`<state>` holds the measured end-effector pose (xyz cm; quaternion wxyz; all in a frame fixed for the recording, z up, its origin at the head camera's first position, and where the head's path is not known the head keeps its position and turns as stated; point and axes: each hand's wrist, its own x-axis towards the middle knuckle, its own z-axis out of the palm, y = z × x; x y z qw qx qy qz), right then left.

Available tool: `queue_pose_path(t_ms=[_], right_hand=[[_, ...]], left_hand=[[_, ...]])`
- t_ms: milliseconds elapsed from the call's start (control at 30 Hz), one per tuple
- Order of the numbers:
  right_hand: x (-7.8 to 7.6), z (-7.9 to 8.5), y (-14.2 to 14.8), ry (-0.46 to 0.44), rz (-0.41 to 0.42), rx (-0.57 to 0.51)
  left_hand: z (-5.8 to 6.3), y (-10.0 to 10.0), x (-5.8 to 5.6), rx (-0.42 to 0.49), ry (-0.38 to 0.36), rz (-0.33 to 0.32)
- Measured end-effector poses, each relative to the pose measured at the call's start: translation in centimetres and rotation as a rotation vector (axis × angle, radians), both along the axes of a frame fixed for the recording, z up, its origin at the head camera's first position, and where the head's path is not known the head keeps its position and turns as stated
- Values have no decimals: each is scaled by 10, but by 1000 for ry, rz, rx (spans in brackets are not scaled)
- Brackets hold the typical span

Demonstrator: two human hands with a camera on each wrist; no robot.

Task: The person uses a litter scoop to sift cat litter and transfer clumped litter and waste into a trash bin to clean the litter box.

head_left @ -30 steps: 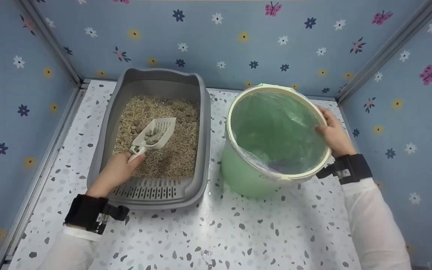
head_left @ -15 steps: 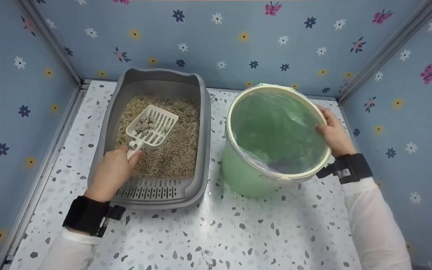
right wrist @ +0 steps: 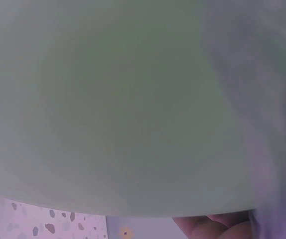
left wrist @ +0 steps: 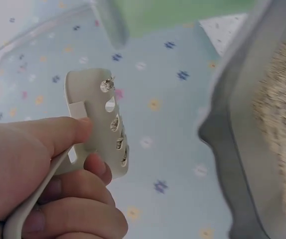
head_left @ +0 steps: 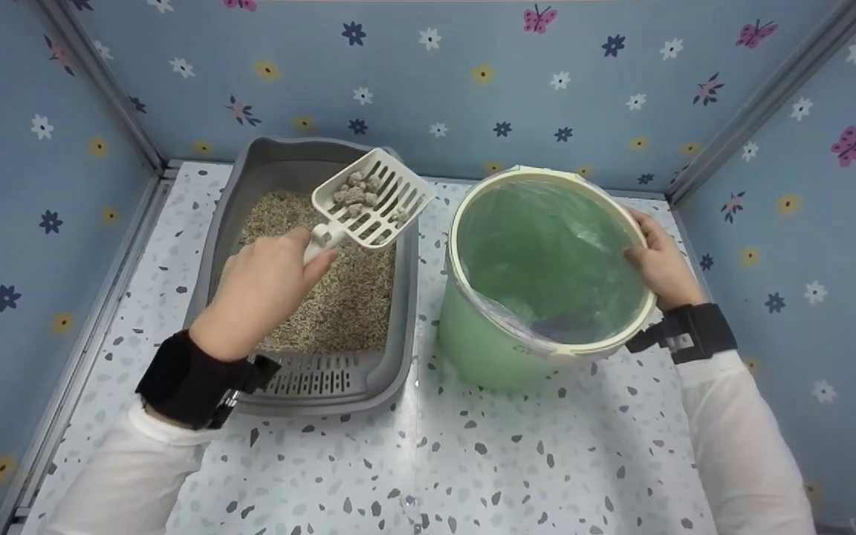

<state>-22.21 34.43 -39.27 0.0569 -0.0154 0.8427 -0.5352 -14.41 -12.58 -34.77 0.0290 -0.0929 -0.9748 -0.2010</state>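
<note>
My left hand (head_left: 264, 286) grips the handle of a white slotted litter scoop (head_left: 391, 219), with the thumb along the handle in the left wrist view. Several greyish clumps (head_left: 354, 193) lie in the scoop. It is raised over the right rim of the grey litter box (head_left: 407, 327), which holds brown granular litter (head_left: 342, 312). My right hand (head_left: 662, 260) grips the right rim of a green trash bin (head_left: 487, 349), thumb inside and fingers outside. A clear plastic liner (head_left: 584, 238) covers the bin's inside. In the right wrist view the bin wall hides most of that hand.
Both containers stand on a white speckled surface (head_left: 428, 461). Blue flowered panels (head_left: 458, 89) close off the back and both sides, joined by grey metal corner strips. The litter box has a slotted front ledge (head_left: 316, 374).
My left hand has levelled the scoop, lifted it from low over the litter and moved it right and away from me, clumps still in it. The right hand and bin stay put.
</note>
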Motion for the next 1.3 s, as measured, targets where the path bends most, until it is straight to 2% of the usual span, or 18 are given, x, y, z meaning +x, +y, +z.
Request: queue_pose_path(t_ms=[133, 233, 367, 500, 633, 767, 833, 967, 1033, 1100, 1167, 1200, 1300], right_hand=[[0, 1, 0, -5, -2, -9], [0, 0, 0, -5, -4, -15], [-1, -1, 0, -5, -7, -12], [-2, -2, -1, -5, -3, -18], [-3, -3, -1, -10, 10, -31], [-2, -1, 0, -12, 3, -45], [-2, -1, 0, -10, -2, -47], [-2, 0, 0, -8, -6, -40], [-2, 0, 0, -10, -8, -39], [-2, -1, 0, -12, -8, -39], [-2, -1, 0, -12, -8, -41], [-2, -1, 0, -13, -8, -43], [-1, 0, 1, -9, -7, -46]], left_hand=[[18, 24, -9, -26, 15, -59], [24, 43, -17, -66, 46, -89], [24, 69, -25, -161, 122, -116], [17, 91, -30, -299, 212, -143], [4, 105, -31, -400, 360, -178], [-8, 110, -33, -465, 519, -237], [-13, 110, -35, -512, 631, -272], [-24, 108, -40, -604, 918, -310], [-28, 107, -43, -616, 1039, -318], [-29, 107, -44, -596, 1119, -323], [-29, 106, -43, -551, 1135, -329], [-27, 105, -42, -519, 1119, -332], [-23, 100, -35, -382, 997, -337]])
